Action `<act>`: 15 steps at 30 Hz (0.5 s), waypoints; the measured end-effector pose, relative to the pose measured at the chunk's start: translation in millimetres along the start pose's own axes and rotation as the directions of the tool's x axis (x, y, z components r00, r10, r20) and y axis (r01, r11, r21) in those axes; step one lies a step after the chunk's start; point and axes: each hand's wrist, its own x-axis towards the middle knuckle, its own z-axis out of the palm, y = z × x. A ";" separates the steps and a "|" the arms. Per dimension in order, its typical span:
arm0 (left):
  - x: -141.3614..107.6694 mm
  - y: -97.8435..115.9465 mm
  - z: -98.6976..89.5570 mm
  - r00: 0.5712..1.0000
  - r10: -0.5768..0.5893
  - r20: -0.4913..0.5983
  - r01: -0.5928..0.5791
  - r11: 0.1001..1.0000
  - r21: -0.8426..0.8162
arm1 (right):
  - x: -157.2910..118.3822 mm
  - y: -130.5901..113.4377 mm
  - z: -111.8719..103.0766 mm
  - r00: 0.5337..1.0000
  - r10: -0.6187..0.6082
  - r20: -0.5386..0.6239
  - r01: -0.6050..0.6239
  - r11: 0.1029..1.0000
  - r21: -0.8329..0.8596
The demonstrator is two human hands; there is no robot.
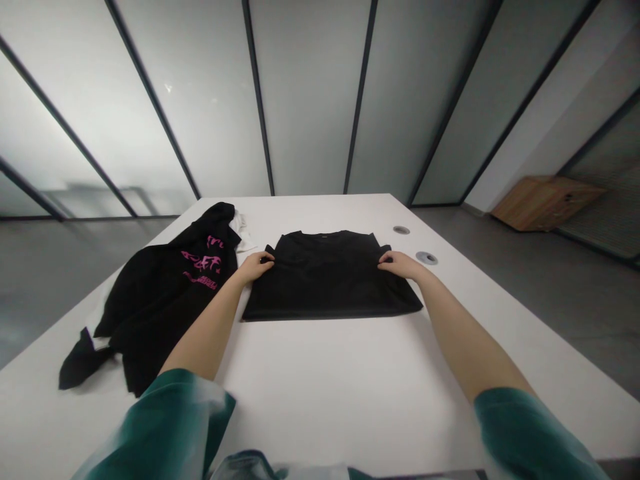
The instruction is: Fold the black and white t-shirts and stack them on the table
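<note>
Head view: blk T-shirt flat, long axis L–R, btwn hands
L hand: at shirt's L edge
R hand: at R edge
Hands: well apart, grip unclear

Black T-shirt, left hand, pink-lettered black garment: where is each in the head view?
Black T-shirt [325,280]: head view, middle of its body.
Left hand [255,267]: head view, back of the hand.
Black garment with pink lettering [165,300]: head view, black fabric below the lettering.
</note>
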 end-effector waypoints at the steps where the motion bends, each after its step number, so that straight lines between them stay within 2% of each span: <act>1: 0.3 0.3 0.3 1.000 -0.007 0.011 0.007 1.000 0.012 | -1.6 -0.4 -2.0 1.000 0.010 0.028 -0.009 1.000 -0.020; 3: 0.5 0.9 1.6 1.000 -0.025 0.005 0.024 0.999 0.047 | -4.1 -1.3 -4.4 1.000 0.009 0.025 -0.008 1.000 -0.030; 4: 0.6 1.2 2.4 0.999 -0.032 -0.011 0.032 0.997 0.074 | -4.5 -1.7 -4.5 1.000 -0.005 -0.016 0.005 1.000 -0.018; 7: 0.2 0.6 4.2 0.993 -0.022 -0.112 0.039 0.987 0.154 | -2.2 -3.3 -1.7 0.966 -0.050 -0.252 0.075 0.993 0.091; 9: -0.2 -1.6 4.3 0.983 -0.003 -0.182 0.035 0.984 0.173 | 0.2 -4.3 1.5 0.939 0.014 -0.345 0.064 0.975 0.215; 10: -0.5 -3.1 4.1 0.979 0.004 -0.205 0.032 0.985 0.170 | 0.9 -4.5 2.9 0.942 0.065 -0.330 0.031 0.960 0.278; 12: -0.8 -6.7 3.9 0.976 0.005 -0.217 0.028 0.988 0.151 | 0.8 -3.7 5.1 0.966 0.141 -0.219 -0.055 0.932 0.357; 14: -0.8 -10.0 4.2 0.980 0.012 -0.201 0.013 0.993 0.120 | -0.5 -1.2 6.3 0.983 0.127 -0.136 -0.075 0.939 0.337; 15: -0.6 -11.2 4.6 0.982 0.017 -0.191 0.003 0.995 0.103 | -1.2 0.5 6.6 0.986 0.100 -0.133 -0.056 0.952 0.300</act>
